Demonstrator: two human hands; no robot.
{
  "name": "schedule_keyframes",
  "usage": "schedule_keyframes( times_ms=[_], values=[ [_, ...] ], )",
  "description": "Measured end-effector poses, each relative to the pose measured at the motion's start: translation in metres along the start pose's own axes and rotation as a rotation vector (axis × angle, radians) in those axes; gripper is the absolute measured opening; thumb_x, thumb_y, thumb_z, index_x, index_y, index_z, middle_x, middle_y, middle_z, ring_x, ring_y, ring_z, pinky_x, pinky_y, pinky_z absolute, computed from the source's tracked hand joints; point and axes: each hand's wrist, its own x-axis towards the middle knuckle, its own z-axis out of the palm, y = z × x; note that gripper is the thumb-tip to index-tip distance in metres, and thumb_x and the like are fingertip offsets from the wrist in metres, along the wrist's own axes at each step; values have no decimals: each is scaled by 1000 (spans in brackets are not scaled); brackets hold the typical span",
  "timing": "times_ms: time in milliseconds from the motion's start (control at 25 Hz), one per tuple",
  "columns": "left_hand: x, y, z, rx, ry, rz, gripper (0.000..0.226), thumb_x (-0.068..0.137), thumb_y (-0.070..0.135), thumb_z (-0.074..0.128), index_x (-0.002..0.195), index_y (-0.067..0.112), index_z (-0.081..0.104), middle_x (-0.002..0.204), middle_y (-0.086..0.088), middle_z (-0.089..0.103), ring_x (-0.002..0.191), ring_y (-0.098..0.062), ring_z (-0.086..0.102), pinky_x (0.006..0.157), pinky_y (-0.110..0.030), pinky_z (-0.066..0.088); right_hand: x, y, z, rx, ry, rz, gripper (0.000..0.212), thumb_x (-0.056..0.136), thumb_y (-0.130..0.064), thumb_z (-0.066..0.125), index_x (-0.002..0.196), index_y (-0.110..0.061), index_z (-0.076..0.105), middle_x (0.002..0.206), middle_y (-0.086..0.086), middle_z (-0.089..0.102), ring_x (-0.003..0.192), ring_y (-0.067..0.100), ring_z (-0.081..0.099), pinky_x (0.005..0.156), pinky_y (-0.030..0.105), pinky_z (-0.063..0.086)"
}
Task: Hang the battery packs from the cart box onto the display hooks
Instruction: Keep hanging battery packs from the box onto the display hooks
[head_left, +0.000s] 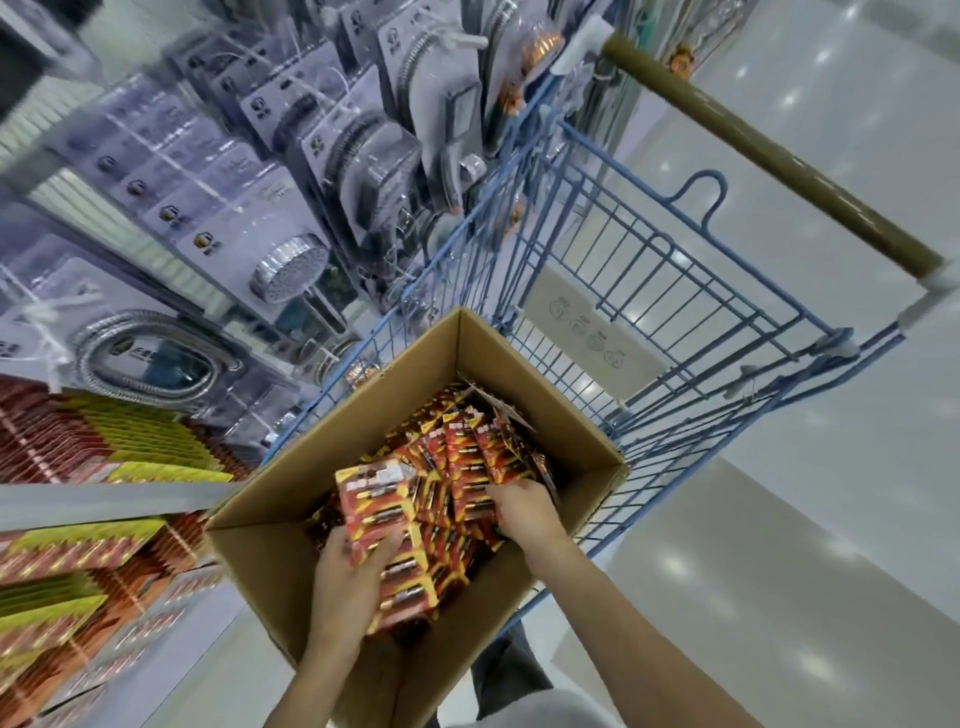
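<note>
Both bare forearms reach down into an open brown cardboard box (291, 561), whose four upright walls leave a wide mouth. Left hand (345, 577): its grip is clenched round a small stack of red-and-yellow carded battery packs (374, 504), lifted a little above the heap, long axis running from the hand toward the far wall of the box, hang-tab end pointing away from the person. How many packs the stack holds cannot be counted. Right hand (522, 512) lies fingers-down on the loose red-and-yellow battery packs in the box (467, 452); whether that grip is clenched on any of them cannot be told. Those packs lie jumbled at many angles, too many to count.

One box sits in one blue wire shopping cart (649, 270) with an olive-brown push handle (769, 150); beyond the far box wall the basket has open room. Pale glossy floor (831, 519) spreads open to the right. To the left, close beside the cart, rows of red and yellow-green carded goods (104, 457) hang, with packaged chrome shower heads and hoses (291, 270) above them.
</note>
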Motion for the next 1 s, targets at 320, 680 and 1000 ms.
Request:
schedule_keyframes(
  times_ms=[320, 680, 1000],
  values=[
    [-49, -6, -51, -96, 116, -74, 44, 85, 34, 81, 118, 20, 55, 92, 9, 65, 77, -15, 64, 59, -26, 45, 117, 11, 22, -188, 231, 90, 51, 105, -37, 49, 146, -8, 45, 145, 13, 54, 121, 23, 59, 98, 29, 51],
    [-57, -15, -55, -172, 185, -99, 56, 81, 42, 82, 128, 22, 58, 113, -6, 66, 81, -16, 64, 63, -26, 48, 116, 15, 23, -151, 283, 168, 105, 78, -54, 82, 154, -6, 30, 154, 18, 39, 142, 37, 40, 116, 45, 36],
    [-75, -16, -46, -205, 212, -47, 48, 86, 34, 79, 124, 24, 52, 112, -4, 60, 76, -8, 57, 67, -29, 45, 116, 30, 43, -146, 317, 116, 100, 76, -54, 80, 152, -11, 30, 148, 18, 43, 136, 38, 43, 113, 51, 41]
  ],
)
